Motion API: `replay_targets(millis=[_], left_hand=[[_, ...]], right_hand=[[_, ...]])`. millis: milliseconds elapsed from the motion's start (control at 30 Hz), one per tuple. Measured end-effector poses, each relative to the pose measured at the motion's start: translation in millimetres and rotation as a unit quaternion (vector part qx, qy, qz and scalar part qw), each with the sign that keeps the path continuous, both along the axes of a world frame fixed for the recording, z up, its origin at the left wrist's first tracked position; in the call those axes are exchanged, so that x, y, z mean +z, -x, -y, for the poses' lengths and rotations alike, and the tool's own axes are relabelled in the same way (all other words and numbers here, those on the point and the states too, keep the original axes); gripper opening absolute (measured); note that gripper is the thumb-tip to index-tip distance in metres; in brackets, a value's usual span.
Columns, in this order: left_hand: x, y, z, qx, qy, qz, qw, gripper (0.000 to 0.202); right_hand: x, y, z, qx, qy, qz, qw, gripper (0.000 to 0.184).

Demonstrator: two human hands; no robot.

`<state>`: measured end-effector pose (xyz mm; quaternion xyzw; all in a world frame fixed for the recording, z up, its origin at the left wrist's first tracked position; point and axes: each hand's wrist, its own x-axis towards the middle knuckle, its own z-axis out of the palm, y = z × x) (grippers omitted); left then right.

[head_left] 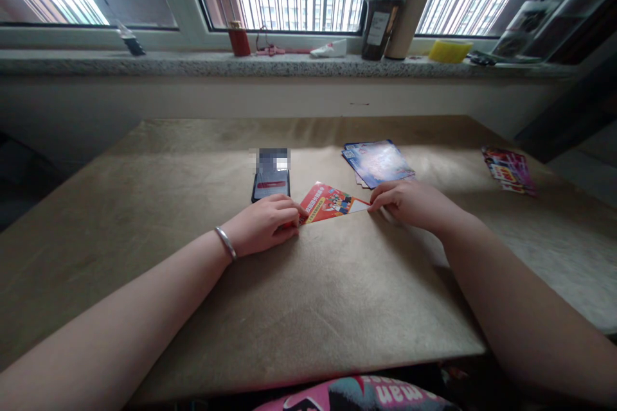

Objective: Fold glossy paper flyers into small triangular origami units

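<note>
Paper [332,203] held by both ends on the counter [299,308].
Red-printed and triangular in outline, it is pinched at its right corner by the right hand [415,205] and gripped at its left corner by the left hand [264,225], just nearer than the phone [271,189] and the blue sheets [380,164]. Both corners are best held flat, with tension shared evenly so that the straight near edge is not buckled.
</note>
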<state>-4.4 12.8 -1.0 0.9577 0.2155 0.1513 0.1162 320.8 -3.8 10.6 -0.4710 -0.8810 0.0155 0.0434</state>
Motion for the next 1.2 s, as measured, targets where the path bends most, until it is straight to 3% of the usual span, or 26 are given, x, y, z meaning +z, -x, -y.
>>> replay_targets(millis=[533,733,867,967,1200], left_hand=[[1.1,-2,2,0.0,-0.039,-0.019,0.999,0.012],[-1.0,-3,2,-0.003,-0.088,-0.034,0.996,0.021],[-2.9,-3,2,0.003,-0.099,-0.042,0.994,0.025],[-3.4,-3,2,0.017,-0.114,-0.045,0.992,0.029],[-0.1,-4,4,0.03,-0.129,-0.051,0.99,0.032]], right_hand=[[2.9,-8,-4,-0.011,0.004,0.032,0.999,0.04],[6.0,10,4,-0.063,-0.056,0.042,0.996,0.027],[-0.5,28,10,0.019,-0.076,-0.05,0.996,0.026],[-4.6,40,14,0.065,-0.073,-0.056,0.994,0.026],[-5.6,42,15,0.073,-0.079,-0.038,0.993,0.026]])
